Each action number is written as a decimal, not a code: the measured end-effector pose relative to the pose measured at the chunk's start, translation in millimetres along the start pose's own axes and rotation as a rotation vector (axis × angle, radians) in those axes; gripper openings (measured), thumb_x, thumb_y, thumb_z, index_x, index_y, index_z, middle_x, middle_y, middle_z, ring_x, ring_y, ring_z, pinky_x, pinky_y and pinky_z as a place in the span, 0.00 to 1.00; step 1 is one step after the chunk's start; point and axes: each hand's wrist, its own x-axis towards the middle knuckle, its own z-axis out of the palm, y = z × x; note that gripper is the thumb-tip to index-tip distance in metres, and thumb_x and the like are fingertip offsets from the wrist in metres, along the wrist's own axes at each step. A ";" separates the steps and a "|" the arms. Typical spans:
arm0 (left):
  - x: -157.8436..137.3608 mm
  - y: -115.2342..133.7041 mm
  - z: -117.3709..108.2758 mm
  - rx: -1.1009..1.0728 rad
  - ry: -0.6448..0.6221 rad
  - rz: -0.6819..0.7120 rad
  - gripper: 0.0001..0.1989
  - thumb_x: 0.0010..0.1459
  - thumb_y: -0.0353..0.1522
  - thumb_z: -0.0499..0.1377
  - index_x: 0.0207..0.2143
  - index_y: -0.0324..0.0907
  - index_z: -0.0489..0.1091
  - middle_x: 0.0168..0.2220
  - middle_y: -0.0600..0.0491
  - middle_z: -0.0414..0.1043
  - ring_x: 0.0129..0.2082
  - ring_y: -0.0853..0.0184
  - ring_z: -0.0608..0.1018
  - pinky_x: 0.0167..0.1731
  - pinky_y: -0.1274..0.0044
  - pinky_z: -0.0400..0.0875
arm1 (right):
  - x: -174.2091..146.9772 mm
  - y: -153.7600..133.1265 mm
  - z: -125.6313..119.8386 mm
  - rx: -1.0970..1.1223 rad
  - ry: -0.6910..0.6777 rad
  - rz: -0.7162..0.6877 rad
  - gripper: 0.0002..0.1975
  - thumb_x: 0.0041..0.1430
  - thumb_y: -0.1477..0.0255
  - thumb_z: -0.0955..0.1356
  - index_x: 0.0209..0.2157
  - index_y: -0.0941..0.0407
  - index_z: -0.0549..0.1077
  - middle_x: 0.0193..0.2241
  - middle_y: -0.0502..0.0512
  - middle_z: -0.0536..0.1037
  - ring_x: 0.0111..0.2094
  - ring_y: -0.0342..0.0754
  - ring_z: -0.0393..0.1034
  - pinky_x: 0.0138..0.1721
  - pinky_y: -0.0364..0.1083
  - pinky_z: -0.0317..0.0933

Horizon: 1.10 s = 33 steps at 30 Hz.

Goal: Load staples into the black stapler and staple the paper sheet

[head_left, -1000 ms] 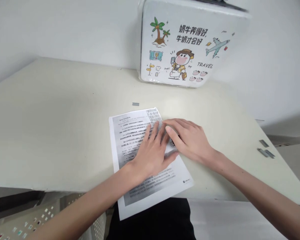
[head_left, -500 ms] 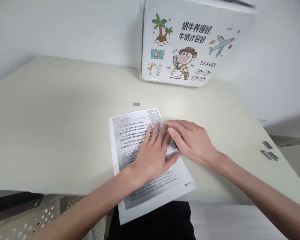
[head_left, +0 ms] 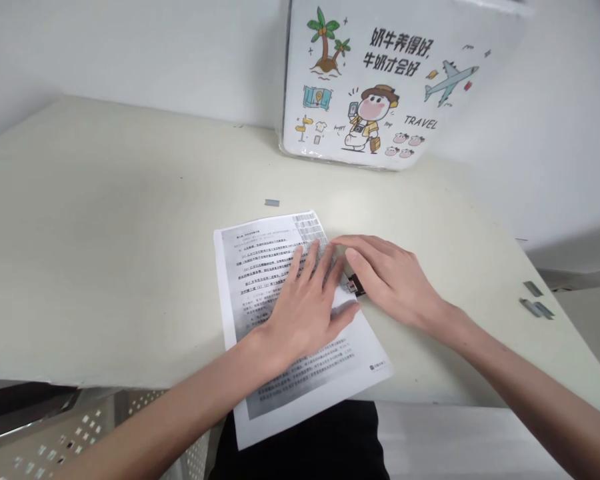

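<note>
Printed paper (head_left: 257, 267) lies on the table, its lower end jutting past the front edge. My left hand (head_left: 305, 310) rests flat on the sheet with the fingers spread, holding nothing. At the paper's right edge, my right hand (head_left: 393, 283) is curled over a small dark stapler (head_left: 356, 285). The stapler's metal end shows between my thumb and the sheet; most of its body is hidden under the palm. The fingertips of both hands are close together, and I cannot tell whether they touch.
A grey staple strip (head_left: 272, 203) lies beyond the paper. Several more staple strips (head_left: 536, 303) sit near the table's right edge. A white box with cartoon prints (head_left: 350, 87) stands at the back against the wall. Below the front left edge is a perforated basket (head_left: 75, 433).
More of the stapler shows beside my right thumb, which has shifted slightly. My left hand stays flat in the same place on the paper. The camera view has moved a little.
</note>
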 end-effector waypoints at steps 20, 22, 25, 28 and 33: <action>0.5 0.8 0.3 -0.007 0.002 -0.002 0.38 0.74 0.52 0.44 0.73 0.34 0.53 0.75 0.40 0.54 0.77 0.45 0.44 0.75 0.51 0.37 | -0.2 -1.1 9.3 -0.177 0.025 -0.088 0.23 0.77 0.65 0.55 0.55 0.52 0.77 0.57 0.56 0.81 0.57 0.56 0.76 0.55 0.59 0.70; 0.5 1.0 0.6 -0.009 0.001 -0.004 0.38 0.74 0.52 0.44 0.73 0.33 0.53 0.75 0.40 0.53 0.77 0.45 0.44 0.75 0.51 0.37 | -0.3 -1.2 9.7 -0.180 0.027 -0.086 0.23 0.77 0.65 0.55 0.55 0.51 0.77 0.57 0.56 0.81 0.57 0.57 0.76 0.55 0.59 0.70; 0.3 1.0 1.6 -0.016 0.013 -0.002 0.38 0.74 0.51 0.45 0.74 0.34 0.52 0.75 0.39 0.53 0.77 0.45 0.44 0.74 0.51 0.38 | -0.4 -1.3 9.3 -0.185 0.019 -0.085 0.22 0.77 0.65 0.55 0.55 0.51 0.77 0.57 0.56 0.81 0.57 0.57 0.76 0.55 0.59 0.69; 0.1 1.2 1.7 -0.014 0.019 -0.001 0.38 0.74 0.51 0.44 0.74 0.33 0.51 0.75 0.38 0.52 0.77 0.44 0.44 0.74 0.50 0.38 | -0.4 -1.5 8.4 -0.182 0.008 -0.090 0.22 0.77 0.65 0.55 0.55 0.51 0.77 0.57 0.55 0.81 0.57 0.56 0.77 0.54 0.58 0.70; 0.1 2.3 -1.6 -0.026 0.000 -0.004 0.37 0.74 0.50 0.46 0.73 0.33 0.54 0.74 0.39 0.55 0.77 0.44 0.44 0.74 0.50 0.38 | -0.8 -2.3 8.9 -0.183 -0.005 -0.101 0.23 0.78 0.66 0.54 0.56 0.50 0.76 0.57 0.54 0.81 0.55 0.55 0.78 0.53 0.56 0.69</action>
